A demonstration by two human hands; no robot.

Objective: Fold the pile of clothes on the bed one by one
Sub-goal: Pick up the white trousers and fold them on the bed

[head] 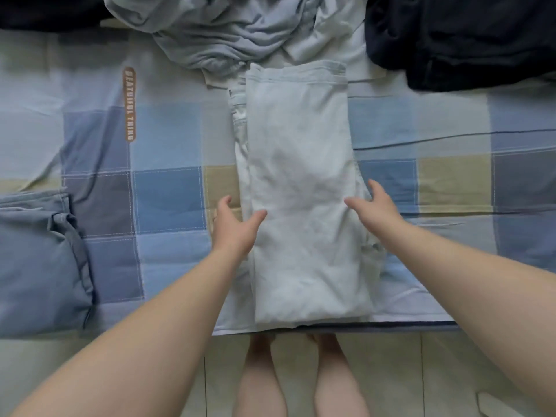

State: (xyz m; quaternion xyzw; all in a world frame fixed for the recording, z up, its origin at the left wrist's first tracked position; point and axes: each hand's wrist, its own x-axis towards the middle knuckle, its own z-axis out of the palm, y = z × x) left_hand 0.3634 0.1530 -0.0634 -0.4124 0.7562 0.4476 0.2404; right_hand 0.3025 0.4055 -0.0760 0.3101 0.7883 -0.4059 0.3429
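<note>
A pale grey-white garment lies folded into a long strip down the middle of the bed, from the pile to the near edge. My left hand sits at its left edge with relaxed fingers, thumb on the cloth. At the right edge is my right hand, fingers spread over the garment's side. Neither hand grips anything. Behind the strip lies the unfolded pile: a crumpled light grey cloth and a dark navy garment.
A folded blue-grey garment rests at the left near the bed's front edge. The checked bedsheet shows on both sides of the strip. Below the bed's edge are a light tiled floor and my legs.
</note>
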